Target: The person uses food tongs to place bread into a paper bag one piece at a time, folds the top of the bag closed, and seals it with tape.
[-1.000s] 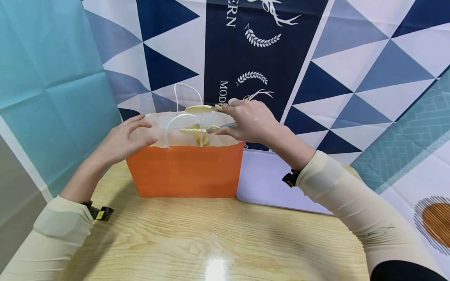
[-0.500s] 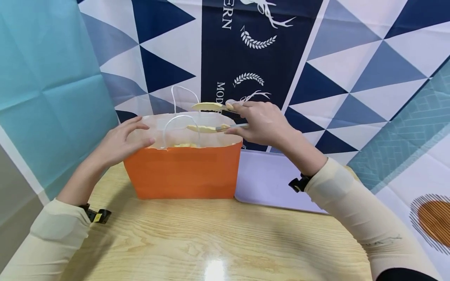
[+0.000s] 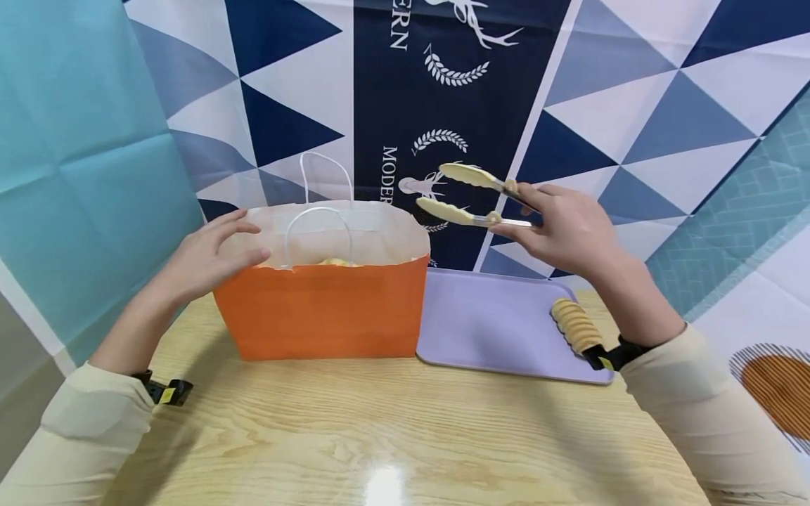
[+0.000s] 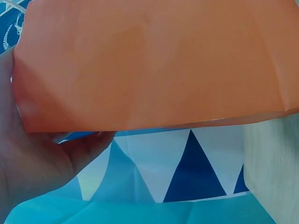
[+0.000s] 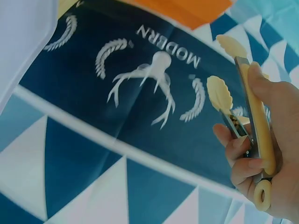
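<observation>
My left hand (image 3: 211,256) holds the left end of an orange paper bag (image 3: 329,313), thumb at the front rim. In the left wrist view, fingers (image 4: 93,145) reach past the bag's edge. My right hand (image 3: 572,228) grips metal tongs (image 5: 254,116) with cream scalloped tips. The tongs are spread apart with nothing between them, in the air right of the bag and over a lilac tray (image 3: 493,323). A ribbed bread roll (image 3: 574,325) lies at the tray's right end, partly behind the wrist strap. Something yellowish (image 3: 335,262) peeks above the bag's front rim, mostly hidden.
Two white rope handles (image 3: 325,158) stand up from the bag. The bag and tray sit side by side on a wooden table (image 3: 354,422). Patterned cloth (image 3: 304,84) hangs close behind them, with teal cloth (image 3: 82,154) at the left.
A yellowish-brown piece below the tongs dropped down into the bag. The right hand then carried the spread tongs rightward, away from the bag; the bread roll came into view. The left hand stayed at the bag.
</observation>
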`<state>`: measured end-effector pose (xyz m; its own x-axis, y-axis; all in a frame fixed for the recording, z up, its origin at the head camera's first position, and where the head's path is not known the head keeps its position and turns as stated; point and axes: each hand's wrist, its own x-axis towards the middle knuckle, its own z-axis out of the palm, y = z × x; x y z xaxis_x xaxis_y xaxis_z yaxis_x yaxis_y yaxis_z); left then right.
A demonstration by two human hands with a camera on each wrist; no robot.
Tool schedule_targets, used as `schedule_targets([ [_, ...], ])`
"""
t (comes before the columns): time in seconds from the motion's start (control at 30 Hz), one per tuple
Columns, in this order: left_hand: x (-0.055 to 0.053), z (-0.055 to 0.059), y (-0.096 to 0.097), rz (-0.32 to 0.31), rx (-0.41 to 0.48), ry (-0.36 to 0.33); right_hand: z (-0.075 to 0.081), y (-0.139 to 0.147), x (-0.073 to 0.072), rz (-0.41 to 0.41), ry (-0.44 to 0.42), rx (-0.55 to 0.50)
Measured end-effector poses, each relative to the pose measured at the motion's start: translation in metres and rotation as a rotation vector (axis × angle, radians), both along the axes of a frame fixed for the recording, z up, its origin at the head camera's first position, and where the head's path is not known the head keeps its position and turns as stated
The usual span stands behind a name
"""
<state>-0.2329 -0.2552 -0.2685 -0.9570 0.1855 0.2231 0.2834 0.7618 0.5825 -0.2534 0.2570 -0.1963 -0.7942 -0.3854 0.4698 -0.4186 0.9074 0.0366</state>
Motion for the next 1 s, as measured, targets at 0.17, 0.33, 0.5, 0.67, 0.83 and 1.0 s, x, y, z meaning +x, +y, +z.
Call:
schedule_targets([
  [0.17, -0.001, 0.000, 0.000, -0.007, -0.001, 0.012, -0.010, 0.037, 0.007, -0.038, 0.007, -0.022],
  [0.33, -0.003, 0.002, 0.001, -0.014, -0.004, 0.003, -0.021, 0.070, 0.019, -0.126, -0.056, -0.034],
  [0.5, 0.000, 0.001, -0.001, -0.010, -0.003, -0.003, -0.032, 0.094, 0.022, -0.237, -0.189, -0.005],
  [0.67, 0.002, 0.000, -0.004, -0.018, 0.010, 0.009, -0.048, 0.118, 0.017, -0.305, -0.275, -0.010],
  [0.83, 0.001, -0.001, -0.003, -0.028, 0.008, 0.014, -0.065, 0.145, 0.016, -0.360, -0.377, -0.007],
  [1.0, 0.001, 0.000, -0.002, -0.028, 0.002, 0.020, -0.079, 0.165, 0.018, -0.396, -0.451, 0.027],
])
